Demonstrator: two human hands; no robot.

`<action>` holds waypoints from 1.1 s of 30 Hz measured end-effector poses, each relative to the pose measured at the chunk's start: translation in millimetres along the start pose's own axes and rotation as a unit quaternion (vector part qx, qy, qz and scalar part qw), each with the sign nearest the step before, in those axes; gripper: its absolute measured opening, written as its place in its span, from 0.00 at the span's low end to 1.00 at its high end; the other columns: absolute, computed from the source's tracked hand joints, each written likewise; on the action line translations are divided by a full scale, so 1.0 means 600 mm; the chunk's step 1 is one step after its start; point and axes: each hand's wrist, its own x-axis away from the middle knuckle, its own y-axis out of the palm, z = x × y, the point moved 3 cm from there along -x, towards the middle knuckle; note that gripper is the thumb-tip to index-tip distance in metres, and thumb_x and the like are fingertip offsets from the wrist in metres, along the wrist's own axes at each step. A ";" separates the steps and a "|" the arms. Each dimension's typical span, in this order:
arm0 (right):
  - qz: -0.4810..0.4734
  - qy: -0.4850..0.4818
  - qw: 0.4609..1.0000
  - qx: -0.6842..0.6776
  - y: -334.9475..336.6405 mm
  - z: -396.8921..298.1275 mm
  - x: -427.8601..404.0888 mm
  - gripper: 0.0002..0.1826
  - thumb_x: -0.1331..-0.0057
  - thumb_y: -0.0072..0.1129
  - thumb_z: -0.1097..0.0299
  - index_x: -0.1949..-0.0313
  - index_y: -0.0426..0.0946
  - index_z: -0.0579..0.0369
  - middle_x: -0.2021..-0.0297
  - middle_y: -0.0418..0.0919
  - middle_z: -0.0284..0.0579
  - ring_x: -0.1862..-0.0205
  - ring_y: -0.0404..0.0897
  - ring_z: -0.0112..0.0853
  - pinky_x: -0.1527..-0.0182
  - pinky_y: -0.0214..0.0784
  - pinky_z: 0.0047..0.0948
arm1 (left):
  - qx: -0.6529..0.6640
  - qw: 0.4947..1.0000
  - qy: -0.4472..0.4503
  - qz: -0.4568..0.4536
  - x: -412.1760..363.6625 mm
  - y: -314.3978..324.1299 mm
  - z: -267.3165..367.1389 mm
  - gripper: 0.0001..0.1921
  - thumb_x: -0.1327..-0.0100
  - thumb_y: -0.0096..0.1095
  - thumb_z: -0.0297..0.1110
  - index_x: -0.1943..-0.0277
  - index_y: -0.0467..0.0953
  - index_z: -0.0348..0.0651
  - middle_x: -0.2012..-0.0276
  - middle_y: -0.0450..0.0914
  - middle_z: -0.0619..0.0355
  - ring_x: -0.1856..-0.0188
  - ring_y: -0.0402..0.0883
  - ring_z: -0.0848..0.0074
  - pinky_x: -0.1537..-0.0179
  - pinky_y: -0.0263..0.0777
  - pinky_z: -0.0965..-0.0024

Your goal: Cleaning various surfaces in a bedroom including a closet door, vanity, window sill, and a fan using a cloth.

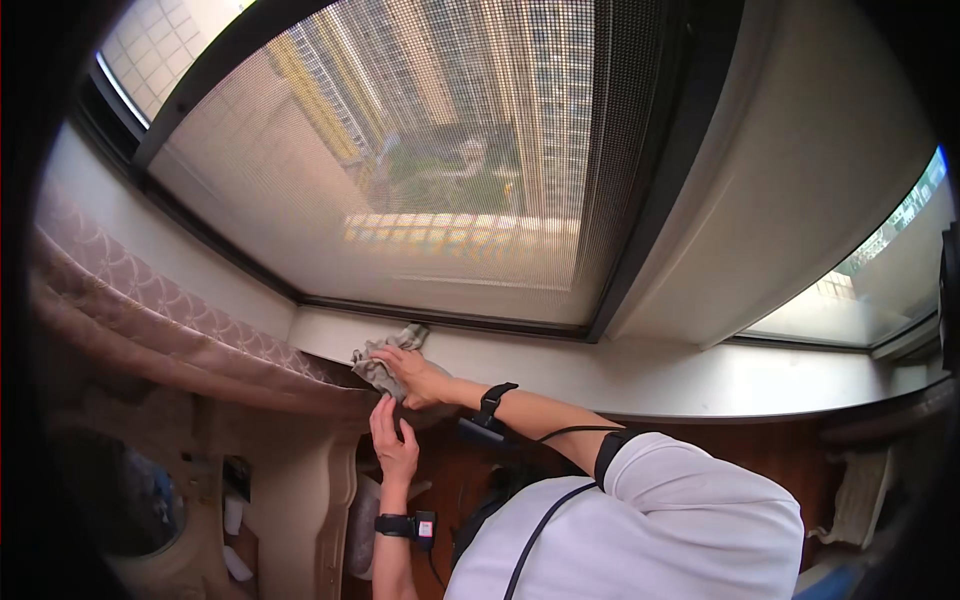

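A crumpled grey cloth (381, 373) lies over the inner edge of the white windowsill (510, 371), near its left end. My right hand (415, 377) presses on this cloth with fingers spread over it. Just below, my left hand (394, 442) is raised with its fingers bent slightly and their tips close to the cloth's lower edge; whether they touch it I cannot tell. Beyond the sill stands a dark-framed window with a mesh screen (450, 165).
A pink patterned curtain (202, 330) hangs at the left, reaching close to the cloth. Below it stands cream furniture (300, 480) with a round mirror (142, 495). Black cables (544, 525) run from the wrist straps along my body. A second window (847, 300) is at the right.
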 end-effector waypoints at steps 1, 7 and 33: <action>-0.002 -0.003 1.000 -0.004 0.004 0.000 0.005 0.57 0.71 0.71 0.67 0.38 0.51 0.49 0.45 0.58 0.55 0.40 0.59 0.51 0.44 0.55 0.46 | -0.024 0.999 0.025 -0.001 -0.019 0.013 0.003 0.23 0.47 0.49 0.17 0.46 0.65 0.31 0.47 0.67 0.42 0.44 0.65 0.50 0.43 0.60 0.56; 0.032 -0.015 0.999 -0.033 -0.077 0.003 0.073 0.53 0.60 0.70 0.63 0.36 0.48 0.53 0.38 0.50 0.56 0.34 0.51 0.51 0.35 0.47 0.42 | -0.054 0.995 0.088 -0.002 -0.055 0.080 -0.013 0.30 0.50 0.49 0.22 0.41 0.60 0.33 0.40 0.61 0.43 0.37 0.58 0.53 0.37 0.48 0.51; 0.260 0.408 0.793 0.369 -0.290 -0.107 0.495 0.15 0.41 0.53 0.75 0.53 0.72 0.57 0.46 0.67 0.50 0.44 0.66 0.48 0.43 0.61 0.39 | -0.216 0.973 -0.080 -0.004 -0.200 0.052 -0.351 0.25 0.43 0.50 0.32 0.42 0.61 0.35 0.38 0.57 0.40 0.37 0.53 0.47 0.36 0.47 0.50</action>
